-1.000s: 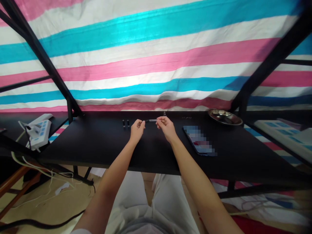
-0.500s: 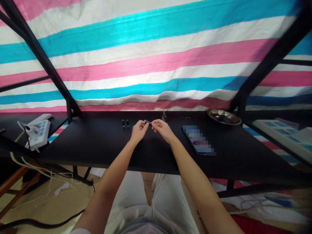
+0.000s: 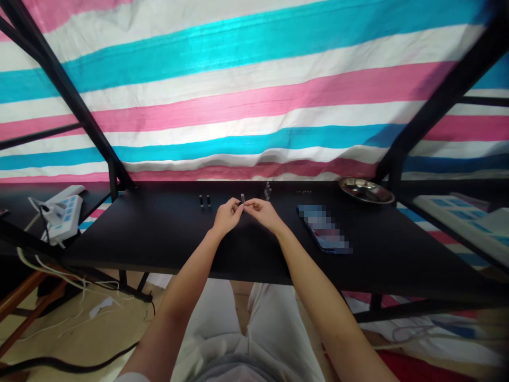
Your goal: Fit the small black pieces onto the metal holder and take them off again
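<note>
My left hand (image 3: 226,215) and my right hand (image 3: 260,211) meet fingertip to fingertip above the middle of the black table (image 3: 159,233). Both are pinched together on a small dark, slim piece (image 3: 242,199) that stands up between them. Two small dark cylinders (image 3: 204,201) stand on the table just left of my left hand. A small greyish part (image 3: 268,189) stands behind my right hand near the table's back edge.
A phone (image 3: 324,227) lies on the table right of my hands, a shallow metal dish (image 3: 366,190) at the back right. A white power strip (image 3: 63,212) sits at the left. Black frame posts flank the table; a striped cloth hangs behind.
My hands were apart, holding a slim rod level between them. They have closed together, and the small piece now stands upright at my fingertips.
</note>
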{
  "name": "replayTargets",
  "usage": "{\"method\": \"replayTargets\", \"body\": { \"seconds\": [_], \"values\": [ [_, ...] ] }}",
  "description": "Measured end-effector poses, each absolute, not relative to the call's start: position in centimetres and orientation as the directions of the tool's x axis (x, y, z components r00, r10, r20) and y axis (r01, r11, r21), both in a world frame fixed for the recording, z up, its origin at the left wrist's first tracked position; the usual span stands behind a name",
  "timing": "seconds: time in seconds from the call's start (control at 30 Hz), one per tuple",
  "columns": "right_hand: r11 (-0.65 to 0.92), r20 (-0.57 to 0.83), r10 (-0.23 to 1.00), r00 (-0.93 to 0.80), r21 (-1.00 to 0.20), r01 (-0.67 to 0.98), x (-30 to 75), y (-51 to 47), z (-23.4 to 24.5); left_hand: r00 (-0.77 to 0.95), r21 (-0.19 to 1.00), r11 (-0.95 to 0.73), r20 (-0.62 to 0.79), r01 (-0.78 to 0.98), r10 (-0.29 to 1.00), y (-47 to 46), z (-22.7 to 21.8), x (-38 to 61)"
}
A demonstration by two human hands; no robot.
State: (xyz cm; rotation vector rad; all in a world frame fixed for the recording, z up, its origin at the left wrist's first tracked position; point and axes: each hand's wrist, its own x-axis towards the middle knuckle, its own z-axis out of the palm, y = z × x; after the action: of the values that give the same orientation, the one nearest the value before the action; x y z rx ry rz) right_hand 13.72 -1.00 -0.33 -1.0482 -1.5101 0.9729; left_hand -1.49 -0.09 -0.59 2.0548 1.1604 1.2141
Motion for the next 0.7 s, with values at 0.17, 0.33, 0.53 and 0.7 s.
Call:
{"method": "replayTargets", "body": {
  "seconds": [0.17,0.33,0.53,0.7],
  "values": [
    [0.284,0.264,0.948,-0.178,-0.953,0.104,13.8,-0.8,-0.5,0.319,0.659,-0.585,0.492,0.472,0.810,-0.3,-0.4,-1.7],
    [0.294,0.240,0.941,-0.238,-0.930,0.222,14.1,-1.2,-0.5,0.453,0.550,-0.648,0.463,0.527,0.762,-0.8,0.1,-2.1],
    [0.372,0.308,0.928,-0.209,-0.778,0.506,15.0,-0.1,-0.6,0.410,0.491,-0.569,0.398,0.660,0.820,-1.0,0.2,-2.1],
    [0.241,0.240,0.965,-0.106,-0.646,0.725,17.2,2.7,-0.1,0.331,0.498,-0.500,0.392,0.709,0.858,-0.7,0.0,-2.0]
  ]
}}
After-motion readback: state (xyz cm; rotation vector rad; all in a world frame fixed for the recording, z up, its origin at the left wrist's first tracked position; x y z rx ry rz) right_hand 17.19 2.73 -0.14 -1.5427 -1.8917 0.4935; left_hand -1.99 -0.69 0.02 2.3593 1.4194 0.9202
